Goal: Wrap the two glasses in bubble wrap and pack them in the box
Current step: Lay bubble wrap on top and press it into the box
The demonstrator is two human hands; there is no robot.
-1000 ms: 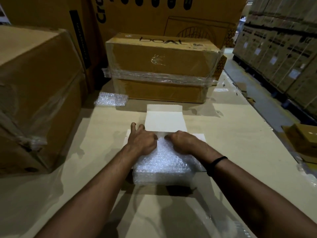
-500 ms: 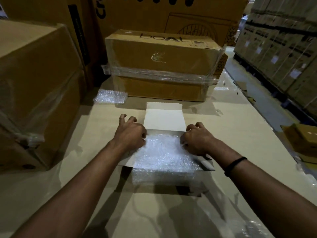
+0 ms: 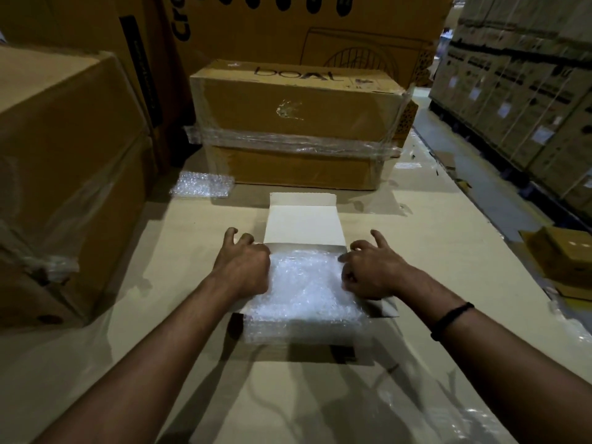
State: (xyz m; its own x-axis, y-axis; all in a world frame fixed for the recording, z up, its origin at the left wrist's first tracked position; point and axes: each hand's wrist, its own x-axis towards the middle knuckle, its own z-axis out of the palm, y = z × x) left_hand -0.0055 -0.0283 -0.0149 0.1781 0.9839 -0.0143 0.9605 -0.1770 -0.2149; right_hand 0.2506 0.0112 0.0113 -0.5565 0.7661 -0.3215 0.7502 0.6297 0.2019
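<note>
Right, the glasses themselves are out of sight, presumably bundled under the bubble wrap (image 3: pixel 304 283) that fills the small white box (image 3: pixel 333 249) in the middle of the table (image 3: pixel 448 251). The wrap sits up to the rim and spills over the near wall. The lid (image 3: pixel 304 224) lies open on the far side.

The left hand (image 3: pixel 243 264) is at the box's left edge, fingers curled. Whether it grips anything is hidden under the knuckles. The right hand (image 3: pixel 368 272) sits at the right edge, curled too, with one finger stretched out. It lies over the side flap (image 3: pixel 386 309), but a real pinch cannot be made out.

The danger from here looks plain. The wrap bulges, so folding the flaps and lid over it could trap a loose edge, leave the lid springing up, or press hard on the glass beneath. A shove from one side alone could skid the light box.

Around it, a spare piece of wrap (image 3: pixel 201 184) lies well apart at the back left. A taped brown carton (image 3: pixel 294 123) stands just beyond the lid, and a big carton (image 3: pixel 64 171) looms at the left. Nothing blocks the lid's swing. A dark wristband (image 3: pixel 451 318) circles the right wrist.
</note>
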